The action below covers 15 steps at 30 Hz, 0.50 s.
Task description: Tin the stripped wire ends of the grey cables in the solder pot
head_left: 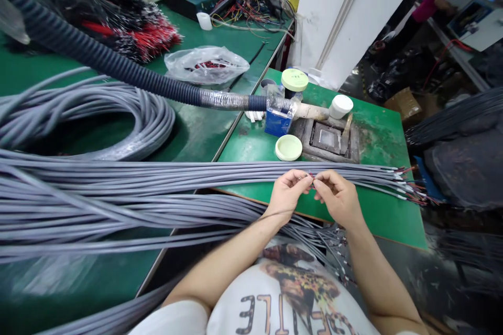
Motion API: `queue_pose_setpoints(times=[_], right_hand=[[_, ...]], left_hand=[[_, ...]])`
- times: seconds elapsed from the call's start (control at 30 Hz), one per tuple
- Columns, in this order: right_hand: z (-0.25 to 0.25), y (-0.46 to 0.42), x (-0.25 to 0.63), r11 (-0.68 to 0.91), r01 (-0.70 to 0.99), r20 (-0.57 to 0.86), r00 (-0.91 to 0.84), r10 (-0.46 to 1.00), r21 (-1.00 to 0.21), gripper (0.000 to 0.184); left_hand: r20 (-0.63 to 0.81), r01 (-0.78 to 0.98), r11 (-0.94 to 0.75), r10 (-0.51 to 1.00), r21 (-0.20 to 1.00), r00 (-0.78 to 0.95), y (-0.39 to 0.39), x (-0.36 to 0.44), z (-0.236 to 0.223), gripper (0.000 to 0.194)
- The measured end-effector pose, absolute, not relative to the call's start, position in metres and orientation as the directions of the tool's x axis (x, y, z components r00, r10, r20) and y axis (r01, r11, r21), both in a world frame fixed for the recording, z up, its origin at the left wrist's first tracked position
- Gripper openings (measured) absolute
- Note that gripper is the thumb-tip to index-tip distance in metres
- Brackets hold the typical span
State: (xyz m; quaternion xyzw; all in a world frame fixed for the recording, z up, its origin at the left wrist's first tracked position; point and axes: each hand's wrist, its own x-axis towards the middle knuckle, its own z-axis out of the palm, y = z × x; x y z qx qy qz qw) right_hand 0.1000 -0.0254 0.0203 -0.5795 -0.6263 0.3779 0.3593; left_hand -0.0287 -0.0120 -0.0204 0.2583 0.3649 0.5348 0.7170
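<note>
Head view: left hand point(286, 194) and right hand point(338, 198) both closed in a pinch, fingertips almost meeting on thin wire ends point(310, 179) from the grey cable bundle point(220, 174), which lies just beyond the hands on the green workbench point(387, 220).

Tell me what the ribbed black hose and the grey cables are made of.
The ribbed black hose looks like matte moulded plastic, judging by its regular corrugations, though rubber is possible. The grey cables look PVC-sheathed: smooth, matte and softly curving, with thin coloured wires showing at their ends. The metal inside is too small to tell.
</note>
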Motion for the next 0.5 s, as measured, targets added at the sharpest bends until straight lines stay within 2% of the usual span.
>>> queue_pose_setpoints(times=[0.33, 0.5], right_hand=[[0.0261, -0.0262, 0.1001, 0.063, 0.536, 0.02, -0.085, 0.996, -0.842, 0.015], [0.023, -0.0267, 0.098, 0.057, 0.573, 0.056, -0.02, 0.998, -0.818, 0.015]], left_hand=[[-0.155, -0.545, 0.226, 0.973, 0.807, 0.173, -0.013, -0.03, -0.026, 0.014], [-0.185, -0.556, 0.237, 0.971, 0.797, 0.148, -0.0122, -0.0284, -0.0231, 0.016]])
